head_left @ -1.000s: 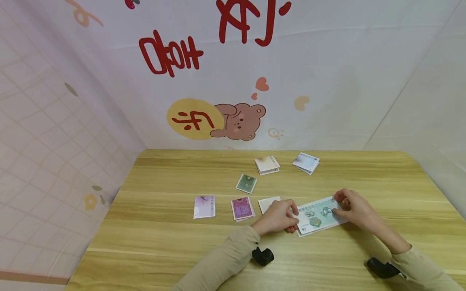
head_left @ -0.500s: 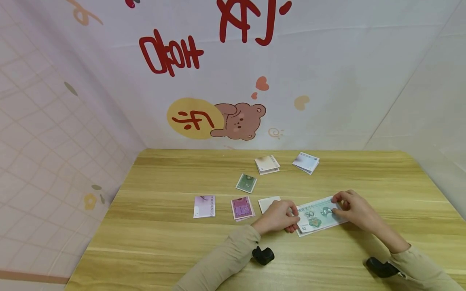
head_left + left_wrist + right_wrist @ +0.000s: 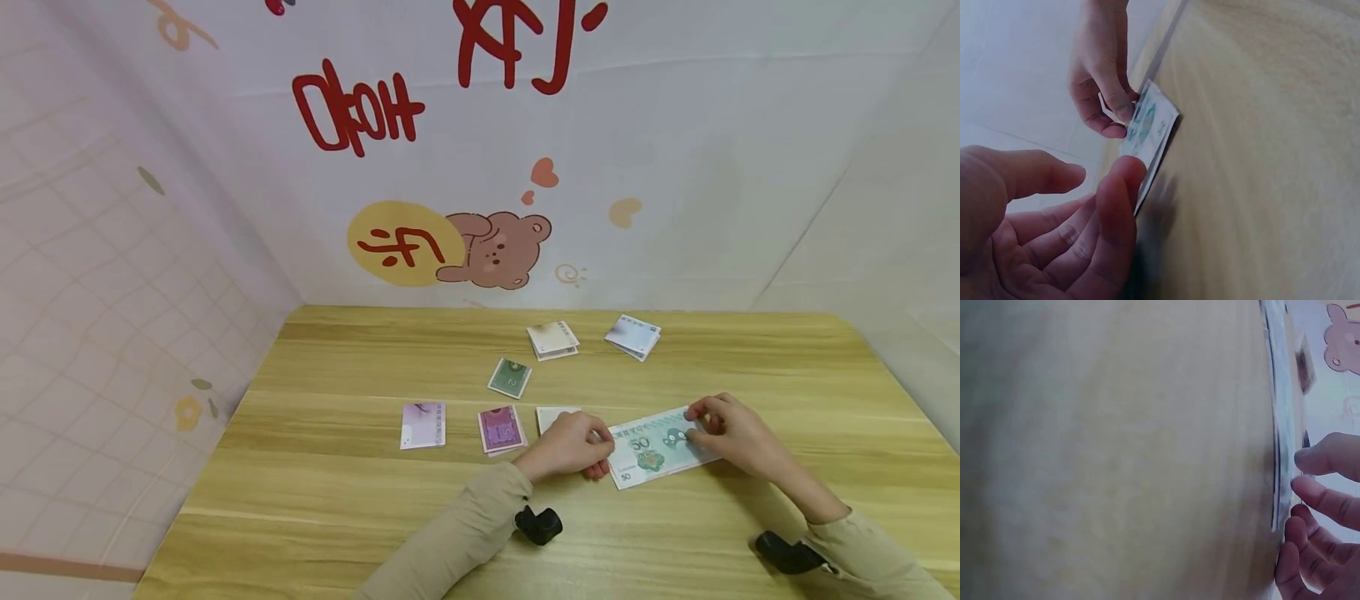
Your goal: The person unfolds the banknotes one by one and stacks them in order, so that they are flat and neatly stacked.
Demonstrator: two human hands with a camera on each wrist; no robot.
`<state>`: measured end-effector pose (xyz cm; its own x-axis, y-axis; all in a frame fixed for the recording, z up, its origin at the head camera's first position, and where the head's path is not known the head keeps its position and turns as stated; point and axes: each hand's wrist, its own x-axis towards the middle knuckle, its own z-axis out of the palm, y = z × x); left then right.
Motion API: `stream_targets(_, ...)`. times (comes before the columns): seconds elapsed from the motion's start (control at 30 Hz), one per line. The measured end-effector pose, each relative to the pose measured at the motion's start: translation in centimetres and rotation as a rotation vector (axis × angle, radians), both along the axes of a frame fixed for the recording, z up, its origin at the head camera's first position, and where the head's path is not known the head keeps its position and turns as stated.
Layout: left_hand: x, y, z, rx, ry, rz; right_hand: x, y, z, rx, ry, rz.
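left hand (image 3: 573,445) has thumb and index apart at one end of the green 50 note (image 3: 657,450), right hand (image 3: 738,437) touches the other end, can't tell if it's pinching. probably light, bendy paper, so hold the ends; left hand half hides a pale note (image 3: 551,419) behind it.

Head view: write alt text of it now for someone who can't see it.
A left hand and a right hand are at opposite ends of a green 50 note on a wooden table. Smaller notes, some visibly folded, lie leftward and farther back, before a white wall with a cartoon bear.
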<state>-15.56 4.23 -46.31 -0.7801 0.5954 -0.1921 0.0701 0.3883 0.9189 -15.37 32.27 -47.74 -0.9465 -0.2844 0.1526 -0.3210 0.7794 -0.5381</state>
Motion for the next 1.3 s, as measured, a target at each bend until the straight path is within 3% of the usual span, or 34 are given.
stream_targets(0.27,-0.8,-1.3,0.2,0.074,-0.025,0.001,-0.5,0.3,0.4,-0.066,0.101,0.01)
stream_targets(0.63,-2.2,-3.7,1.1,0.172,-0.051,0.113,-0.9,-0.9,0.6,-0.115,0.085,0.005)
stream_targets(0.9,-3.5,-5.4,1.3,0.174,-0.012,0.132,-1.2,-2.2,0.6,-0.147,0.068,0.013)
stream_targets(1.3,-4.6,-7.2,0.7,0.22,-0.007,0.217,-2.6,-4.9,0.4,-0.227,0.053,0.052)
